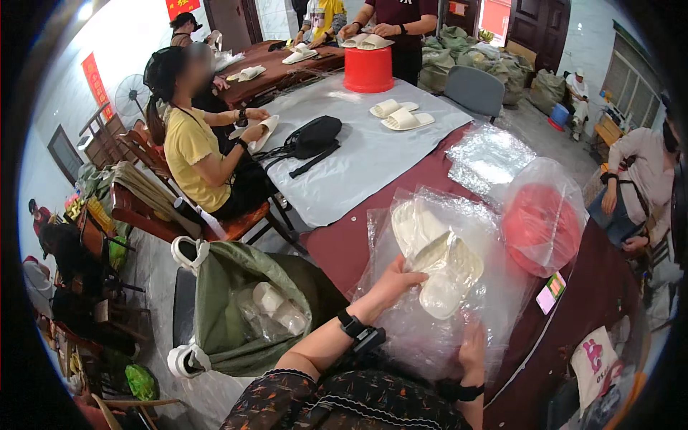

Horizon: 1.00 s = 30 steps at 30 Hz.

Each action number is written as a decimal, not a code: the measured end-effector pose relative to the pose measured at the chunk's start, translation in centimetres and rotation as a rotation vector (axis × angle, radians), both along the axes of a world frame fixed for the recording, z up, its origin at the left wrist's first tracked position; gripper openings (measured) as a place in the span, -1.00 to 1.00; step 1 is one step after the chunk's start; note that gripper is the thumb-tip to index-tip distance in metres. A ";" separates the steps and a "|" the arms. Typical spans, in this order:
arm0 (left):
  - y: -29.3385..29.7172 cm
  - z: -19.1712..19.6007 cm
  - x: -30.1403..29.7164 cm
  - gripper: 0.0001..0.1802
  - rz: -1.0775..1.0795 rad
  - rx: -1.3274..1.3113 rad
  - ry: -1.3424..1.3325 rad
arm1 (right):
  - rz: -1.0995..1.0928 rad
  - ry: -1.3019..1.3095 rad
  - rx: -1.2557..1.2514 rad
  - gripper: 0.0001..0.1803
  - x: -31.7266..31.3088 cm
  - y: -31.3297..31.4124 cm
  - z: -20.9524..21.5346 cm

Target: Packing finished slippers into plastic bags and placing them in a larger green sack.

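Observation:
A pair of cream slippers (451, 274) lies over a spread of clear plastic bags (502, 301) on the table in front of me. My left hand (396, 281) is closed on the near slipper's left edge, thumb on top. Glossy film seems to cover part of that slipper. Lower right, my right hand (471, 351) is at the near edge of a clear bag, its fingers close together and pinching the film. Some of its fingertips are blurred by the plastic.
An open green sack (251, 315) with bagged slippers stands at my left. A red stool in plastic (542, 222) and a phone (550, 292) are at the right. Across the table are a black backpack (315, 140), more slippers (401, 115), a red bucket (368, 69) and co-workers.

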State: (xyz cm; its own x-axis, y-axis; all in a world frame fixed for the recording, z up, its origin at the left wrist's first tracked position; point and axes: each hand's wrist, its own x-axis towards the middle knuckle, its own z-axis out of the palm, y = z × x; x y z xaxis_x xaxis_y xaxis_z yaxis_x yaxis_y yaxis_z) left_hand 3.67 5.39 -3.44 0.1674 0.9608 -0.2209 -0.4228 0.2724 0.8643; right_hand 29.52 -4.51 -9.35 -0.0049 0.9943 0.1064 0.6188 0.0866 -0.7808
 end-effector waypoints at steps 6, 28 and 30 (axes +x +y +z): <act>1.5 -5.7 0.3 -0.31 -0.104 -0.041 0.275 | -0.014 0.012 -0.025 -0.50 0.5 0.4 -1.0; -19.8 4.2 -26.0 -0.46 0.867 -0.080 0.588 | 0.046 -0.025 0.081 -0.53 -1.6 0.8 1.0; -22.5 3.9 -28.5 -0.43 0.910 -0.093 0.641 | 0.060 -0.033 0.072 -0.53 -1.6 0.7 1.1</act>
State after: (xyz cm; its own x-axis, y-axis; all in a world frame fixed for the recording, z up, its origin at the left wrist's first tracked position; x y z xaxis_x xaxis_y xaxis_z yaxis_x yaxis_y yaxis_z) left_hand -24.84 -17.10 0.46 -0.7608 0.6425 -0.0913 0.0194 0.1632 0.9864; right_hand 27.95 -3.85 -8.25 -0.0691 0.9819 0.1763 0.6362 0.1796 -0.7503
